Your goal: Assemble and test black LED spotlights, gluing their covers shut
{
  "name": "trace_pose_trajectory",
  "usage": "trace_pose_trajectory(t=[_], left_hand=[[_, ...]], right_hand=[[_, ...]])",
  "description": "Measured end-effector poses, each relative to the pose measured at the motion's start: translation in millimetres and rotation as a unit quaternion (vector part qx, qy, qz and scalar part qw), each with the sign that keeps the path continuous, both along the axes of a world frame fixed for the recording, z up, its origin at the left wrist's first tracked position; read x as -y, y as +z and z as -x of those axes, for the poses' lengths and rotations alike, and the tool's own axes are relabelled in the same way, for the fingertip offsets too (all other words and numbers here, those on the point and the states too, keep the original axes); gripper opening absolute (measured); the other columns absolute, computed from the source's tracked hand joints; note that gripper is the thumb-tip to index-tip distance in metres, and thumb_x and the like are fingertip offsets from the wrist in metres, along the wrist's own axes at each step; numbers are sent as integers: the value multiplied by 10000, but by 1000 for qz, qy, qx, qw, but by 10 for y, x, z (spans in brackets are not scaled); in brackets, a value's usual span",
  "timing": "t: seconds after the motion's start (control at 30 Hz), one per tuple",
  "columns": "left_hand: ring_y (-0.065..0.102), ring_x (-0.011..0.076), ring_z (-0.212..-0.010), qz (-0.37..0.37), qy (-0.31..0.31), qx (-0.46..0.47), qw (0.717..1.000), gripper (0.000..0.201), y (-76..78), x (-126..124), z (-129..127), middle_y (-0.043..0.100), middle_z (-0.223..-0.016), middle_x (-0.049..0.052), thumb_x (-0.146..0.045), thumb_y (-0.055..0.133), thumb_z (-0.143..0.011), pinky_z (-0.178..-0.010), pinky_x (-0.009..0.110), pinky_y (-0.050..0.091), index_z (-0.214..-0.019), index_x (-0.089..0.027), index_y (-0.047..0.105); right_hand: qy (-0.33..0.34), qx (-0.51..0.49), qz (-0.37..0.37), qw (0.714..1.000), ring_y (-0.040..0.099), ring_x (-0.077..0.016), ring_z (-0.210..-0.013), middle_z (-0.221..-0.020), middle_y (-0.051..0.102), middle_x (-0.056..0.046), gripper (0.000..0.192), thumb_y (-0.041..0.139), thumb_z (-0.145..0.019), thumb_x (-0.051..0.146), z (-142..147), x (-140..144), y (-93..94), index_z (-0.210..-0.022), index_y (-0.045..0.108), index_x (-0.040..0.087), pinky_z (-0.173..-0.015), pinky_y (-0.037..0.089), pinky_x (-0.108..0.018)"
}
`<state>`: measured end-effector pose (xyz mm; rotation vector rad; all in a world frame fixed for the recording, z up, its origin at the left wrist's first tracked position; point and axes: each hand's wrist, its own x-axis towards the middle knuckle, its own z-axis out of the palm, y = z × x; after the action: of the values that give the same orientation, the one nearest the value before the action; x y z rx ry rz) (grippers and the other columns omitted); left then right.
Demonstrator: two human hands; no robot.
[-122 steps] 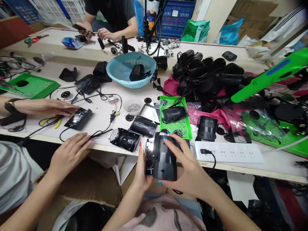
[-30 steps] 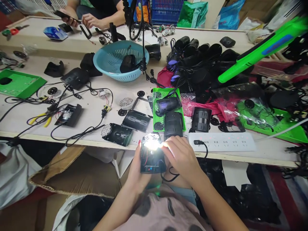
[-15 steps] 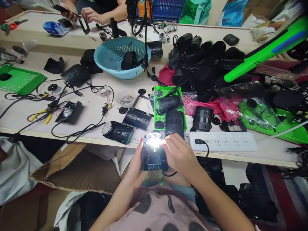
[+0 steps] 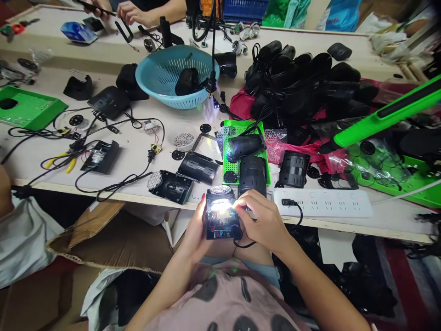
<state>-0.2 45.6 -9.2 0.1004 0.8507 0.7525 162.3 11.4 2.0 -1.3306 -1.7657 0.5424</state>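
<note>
My left hand (image 4: 195,232) is wrapped round the left side of an open black lamp housing (image 4: 223,230), held just off the table's front edge. Inside it a bright white light (image 4: 222,204) glows, with thin red wires below and a clear honeycomb lens (image 4: 221,189) at the far end. At the housing's right edge, thumb and forefinger of my right hand (image 4: 262,218) are pinched together close to the light; glare hides what is between them. A black cord (image 4: 245,245) hangs from the housing's lower right. Left of it lies another open housing (image 4: 171,187) with a lens.
A white power strip (image 4: 322,203) with one plug lies at right. Behind are a green basket (image 4: 225,161) holding black housings, a blue colander (image 4: 144,76) and a heap of black lamps (image 4: 285,87). A green stick-like tool (image 4: 382,115) slants in from the right. Across the table a person's hands (image 4: 129,16) work.
The right fingers have curled closer at the housing's edge. Bluish-purple glints now show near the colander and on the basket's housings. The green tool appears lower and further right; the view has shifted slightly.
</note>
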Motion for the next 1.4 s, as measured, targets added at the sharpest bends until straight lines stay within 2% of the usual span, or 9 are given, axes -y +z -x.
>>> trace_pose_trajectory(t=[0.2,0.43,0.8,1.03,1.4], left_hand=[[692,223,-951,10,-3,1,1000,364,10,5,3,760,-983,85,-422,563,-964,-921,306,514,-1054,-112,730],[693,215,-924,19,-5,11,1000,406,-15,-15,-19,756,-892,79,-404,451,-1015,-916,313,515,-997,-109,729],[679,180,-784,15,18,20,1000,369,-1,-2,-11,751,-859,69,-390,502,-994,-882,298,517,-963,-106,736],[680,175,-754,15,10,22,1000,377,-11,-8,-23,744,-822,60,-384,488,-1002,-907,313,513,-942,-105,734],[708,230,-914,16,-1,35,999,397,15,-14,-32,767,-939,95,-409,486,-999,-926,355,534,-1029,-100,734]], right_hand=[[-13,-23,-2,1000,568,-171,-780,-809,611,-44,180,510,-948,59,-11,-7,-23,-822,544,182,-697,462,-319],[-21,-36,-6,999,566,-165,-772,-804,612,-41,180,516,-942,60,9,-9,-22,-815,549,184,-687,458,-313],[-28,-46,0,999,566,-159,-759,-793,611,-30,181,527,-927,63,40,8,-148,-800,556,189,-688,460,-303],[-53,-60,-33,996,567,-160,-770,-793,595,-39,158,528,-920,62,60,10,-116,-824,566,181,-689,464,-300],[-52,-62,-55,995,580,-160,-730,-768,602,-32,156,521,-930,94,105,-23,-90,-821,566,196,-628,478,-300]])
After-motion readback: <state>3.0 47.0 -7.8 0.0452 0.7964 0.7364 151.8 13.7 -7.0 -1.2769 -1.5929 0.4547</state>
